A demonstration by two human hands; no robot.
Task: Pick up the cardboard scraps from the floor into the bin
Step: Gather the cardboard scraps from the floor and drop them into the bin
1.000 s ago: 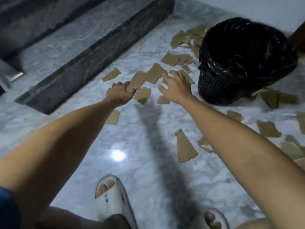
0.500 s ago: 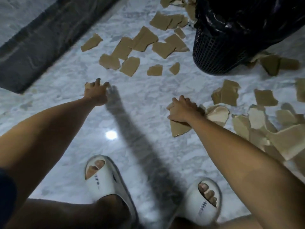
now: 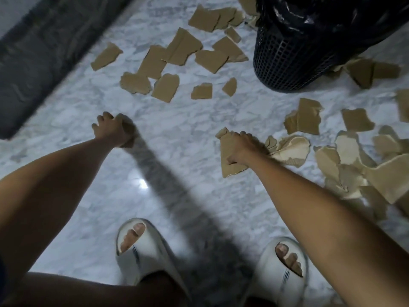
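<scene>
A: Dim overall, cool grey cast. 1 small white glare spot (image 3: 142, 185) shines on the polished marble floor (image 3: 199, 134), so the light is overhead.

B: Shadows?

A: 1 long soft shadow (image 3: 168, 191) runs diagonally from the left hand (image 3: 110, 129) toward the bottom edge.

B: Sharpness?

A: Soft everywhere; the left hand is motion-smeared, and the dark step (image 3: 44, 52) at upper left is blurred. Wide-angle stretch enlarges both forearms at the edges.

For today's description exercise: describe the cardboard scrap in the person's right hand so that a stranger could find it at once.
Start at the black mesh bin at the top right, then drop to the right hand over the marble floor. The long tan scrap it grips is the only piece lifted; the others lie flat.
</scene>
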